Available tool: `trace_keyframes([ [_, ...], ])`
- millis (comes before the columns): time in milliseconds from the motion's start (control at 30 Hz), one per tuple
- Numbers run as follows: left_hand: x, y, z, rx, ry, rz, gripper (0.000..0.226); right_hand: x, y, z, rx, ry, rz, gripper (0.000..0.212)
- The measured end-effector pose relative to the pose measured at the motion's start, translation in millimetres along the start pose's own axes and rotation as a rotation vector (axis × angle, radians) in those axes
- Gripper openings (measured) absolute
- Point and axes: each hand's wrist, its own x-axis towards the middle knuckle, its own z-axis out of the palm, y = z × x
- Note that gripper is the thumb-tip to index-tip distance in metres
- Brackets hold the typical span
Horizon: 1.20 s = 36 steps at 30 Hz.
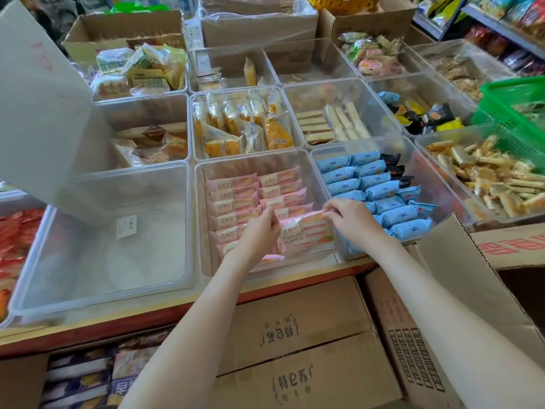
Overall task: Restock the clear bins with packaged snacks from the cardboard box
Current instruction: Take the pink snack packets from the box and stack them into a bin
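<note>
A clear bin (203,219) at the front centre holds two rows of pink snack packs (233,199). Both my hands reach into it. My left hand (261,231) pinches the left end of a pink snack pack (303,228) and my right hand (351,216) pinches its right end. This pack lies across the near right part of the bin, on top of other pink packs. An open cardboard box (460,261) stands at the lower right; its inside is not visible.
An empty clear bin (103,240) sits left of the pink one, and a bin of blue packs (380,190) to the right. More bins of snacks fill the table behind. A green basket (513,113) stands at right. Closed cardboard boxes (295,335) lie below the table's edge.
</note>
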Motion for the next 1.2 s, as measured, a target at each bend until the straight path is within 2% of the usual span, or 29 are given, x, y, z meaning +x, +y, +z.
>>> trace_keyframes([
  [100,-7.2,-12.4,4.2,0.19,-0.132,0.002,0.015,0.6,-8.8,7.9,-0.082,-0.137,-0.015,0.016],
  [167,-10.6,-21.0,8.1,0.314,-0.159,-0.007,0.014,0.2,-11.0,17.4,-0.15,-0.199,0.001,0.014],
  [300,-8.3,-31.4,7.9,0.416,-0.079,-0.048,0.011,1.7,-3.9,35.3,-0.452,-0.193,0.074,0.016],
  [433,-4.0,-31.2,10.6,0.496,0.04,-0.04,0.022,4.5,-3.3,39.9,-0.611,-0.218,0.092,0.019],
  [533,0.9,-28.5,16.1,0.575,0.004,-0.084,0.024,13.3,-6.9,48.2,-0.8,-0.256,0.032,0.027],
  [633,7.5,-26.1,17.0,0.583,-0.081,-0.115,0.019,22.9,-7.8,55.6,-0.853,-0.257,0.017,0.031],
  [800,6.1,-18.3,18.6,0.54,-0.01,-0.147,0.025,16.2,-2.0,57.3,-0.716,-0.092,-0.025,0.034],
  [933,-5.6,6.4,19.3,0.365,0.115,-0.164,0.041,0.8,-0.6,40.4,-0.509,-0.023,-0.094,0.029],
  [1133,-51.1,103.8,31.0,0.178,0.278,0.092,0.037,-37.0,-13.8,-38.3,-0.162,0.172,-0.151,0.022],
  [1200,-72.3,139.1,42.6,0.135,0.304,0.142,0.033,-61.9,-8.4,-69.9,-0.123,0.216,-0.175,0.023],
])
